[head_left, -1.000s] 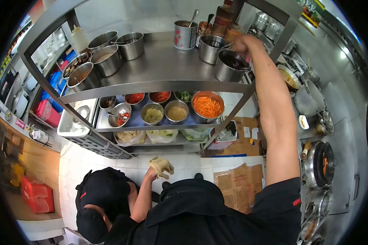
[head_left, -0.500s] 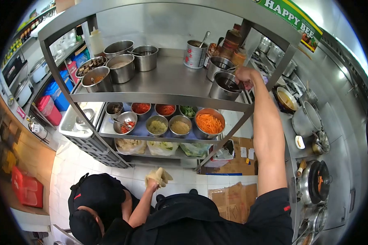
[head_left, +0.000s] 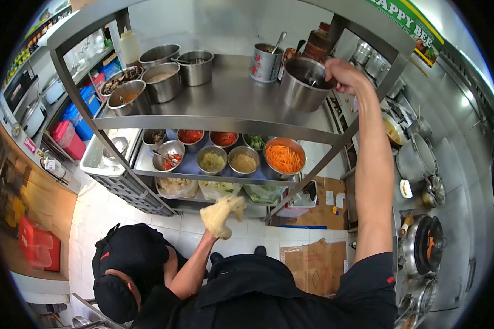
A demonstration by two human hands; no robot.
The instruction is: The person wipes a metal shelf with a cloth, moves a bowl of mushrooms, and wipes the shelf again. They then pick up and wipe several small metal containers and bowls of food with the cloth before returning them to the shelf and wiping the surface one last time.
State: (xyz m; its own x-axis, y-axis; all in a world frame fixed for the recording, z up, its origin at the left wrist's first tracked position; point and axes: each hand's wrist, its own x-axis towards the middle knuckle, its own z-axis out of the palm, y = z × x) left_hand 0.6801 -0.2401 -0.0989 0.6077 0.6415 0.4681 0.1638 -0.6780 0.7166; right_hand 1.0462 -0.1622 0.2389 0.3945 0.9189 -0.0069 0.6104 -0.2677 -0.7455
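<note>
Right hand: this hand (head_left: 344, 75) reaches to the right end of the upper shelf (head_left: 241, 96), fingers pinching the right rim of the steel pot (head_left: 302, 90).
Steel pot: over the right part of that shelf, mouth upward, dark contents inside; it looks raised, though its underside cannot be judged for certain.
Left hand: near and low, just right of the bent co-worker (head_left: 129, 263), under a pale cloth (head_left: 223, 215); the hand (head_left: 210, 234) is mostly covered, so I cannot tell whether its fingers are spread or pressed together.
Far neighbours: a printed tin can (head_left: 265, 64) with a spoon (head_left: 279, 41) in it to the left, a brown bottle (head_left: 317, 44) behind.
Below: a bowl of shredded carrot (head_left: 285, 158) on the lower shelf, nearer than the pot.
Good grip: a one-sided rim hold probably lets the far side dip, so a firm pinch and a steady wrist should keep the pot level.
Care: slow movement suits the contents, which could slop; clearing the tin and the front rail (head_left: 214, 124) would avoid a knock.
</note>
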